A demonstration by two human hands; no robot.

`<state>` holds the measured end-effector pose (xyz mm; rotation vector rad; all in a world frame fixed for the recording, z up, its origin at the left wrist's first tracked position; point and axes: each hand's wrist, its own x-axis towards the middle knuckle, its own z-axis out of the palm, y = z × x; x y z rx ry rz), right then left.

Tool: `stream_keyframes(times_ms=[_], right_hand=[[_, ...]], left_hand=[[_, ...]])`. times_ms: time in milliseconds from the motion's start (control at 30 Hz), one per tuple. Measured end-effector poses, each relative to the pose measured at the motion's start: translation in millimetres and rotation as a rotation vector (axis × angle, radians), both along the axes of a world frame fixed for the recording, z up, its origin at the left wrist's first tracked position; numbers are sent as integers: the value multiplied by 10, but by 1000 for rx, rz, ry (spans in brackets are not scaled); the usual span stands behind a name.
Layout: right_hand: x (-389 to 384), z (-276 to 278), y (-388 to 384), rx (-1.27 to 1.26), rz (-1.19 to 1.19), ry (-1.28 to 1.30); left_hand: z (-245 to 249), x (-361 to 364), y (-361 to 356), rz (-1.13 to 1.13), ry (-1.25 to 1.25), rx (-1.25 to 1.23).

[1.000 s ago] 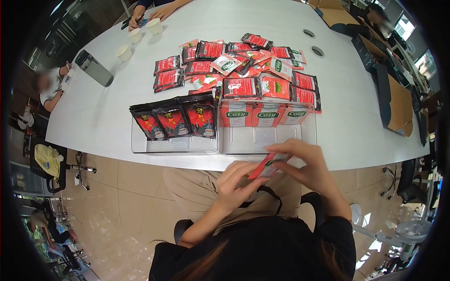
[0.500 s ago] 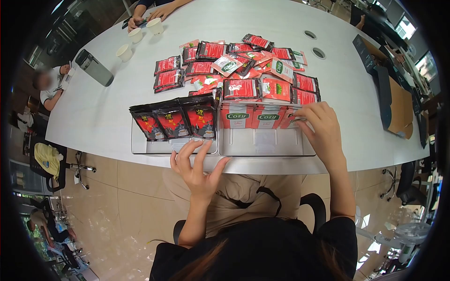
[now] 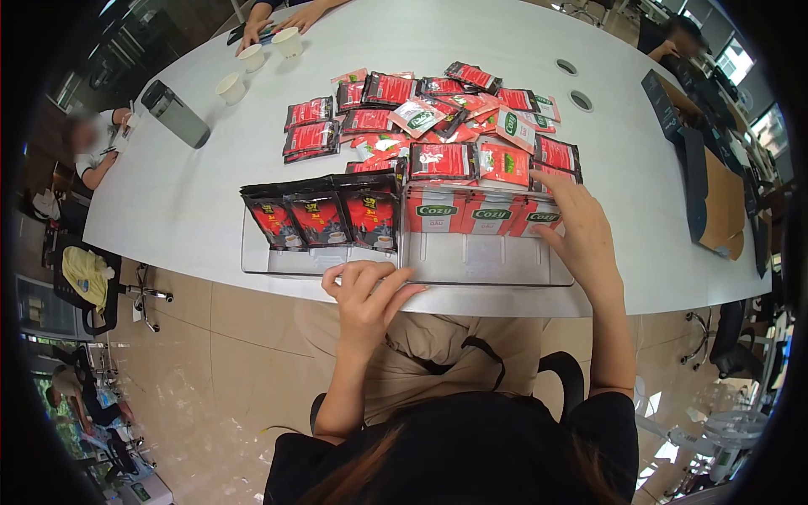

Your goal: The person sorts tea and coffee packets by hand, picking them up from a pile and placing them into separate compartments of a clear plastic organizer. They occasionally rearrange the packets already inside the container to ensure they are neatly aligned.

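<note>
My right hand [image 3: 581, 227] is at the right end of a clear plastic tray [image 3: 471, 284], fingers apart. Its thumb is by the rightmost red-and-white Cozy tea sachet [image 3: 541, 216], and its fingertips reach over the tray's back edge. Two more Cozy sachets, a middle one [image 3: 491, 216] and a left one [image 3: 435, 213], stand beside it along the back of the right compartment. My left hand [image 3: 364, 299] rests at the tray's front edge, fingers loosely bent and holding nothing. Black-and-red coffee sachets [image 3: 370, 220] stand upright in the left compartment.
Behind the tray lies a pile of loose coffee and tea sachets [image 3: 442, 160]. A bottle [image 3: 175, 115] and several paper cups [image 3: 231, 88] stand at the left. Another person's hands [image 3: 303, 17] are at the far edge. An open cardboard box [image 3: 715, 198] lies at the right.
The rightmost Cozy sachet now stands upright in line with the others. My right hand's fingers have spread and risen over the back edge. My left hand's fingers have bent and moved slightly right.
</note>
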<state>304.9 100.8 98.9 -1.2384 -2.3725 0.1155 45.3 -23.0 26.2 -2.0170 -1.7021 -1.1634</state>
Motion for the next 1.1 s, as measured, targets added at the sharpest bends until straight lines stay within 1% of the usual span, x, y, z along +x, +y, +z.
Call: stream_keyframes(times_ms=[167, 233, 333, 467, 567, 667, 733, 767, 833, 867, 933, 967, 1033, 1067, 1100], right_hand=[[86, 32, -13, -36, -1, 53], [142, 28, -2, -46, -9, 82], [188, 86, 2, -136, -55, 46], [294, 74, 56, -166, -54, 64], [361, 52, 92, -191, -29, 144], [397, 79, 107, -244, 5, 294], [466, 73, 181, -303, -21, 434], [522, 56, 240, -296, -51, 456], [646, 23, 409, -283, -113, 499], [690, 5, 506, -288, -112, 442], [737, -4, 704, -297, -110, 328], [730, 46, 784, -372, -111, 172], [776, -128, 1032, -405, 87, 92], [808, -269, 1187, -418, 186, 54], [749, -324, 1295, -532, 244, 61]], left_hand=[[-36, 57, 37, -84, -33, 81], [-46, 116, 55, -88, -31, 86], [-44, 214, 80, -95, -23, 89], [-40, 280, 110, -109, -16, 81], [-55, 293, 109, -108, -15, 70], [14, 298, 50, -121, -92, 10], [111, 294, 19, -168, -203, 14], [163, 296, -2, -192, -259, 16], [303, 294, -68, -315, -415, 9], [384, 302, -98, -376, -493, 8], [598, 362, -220, -693, -821, -41], [676, 392, -265, -851, -984, -65], [747, 448, -261, -1275, -1054, 25], [844, 471, -278, -1387, -1036, 21], [932, 488, -294, -1503, -1015, 17]])
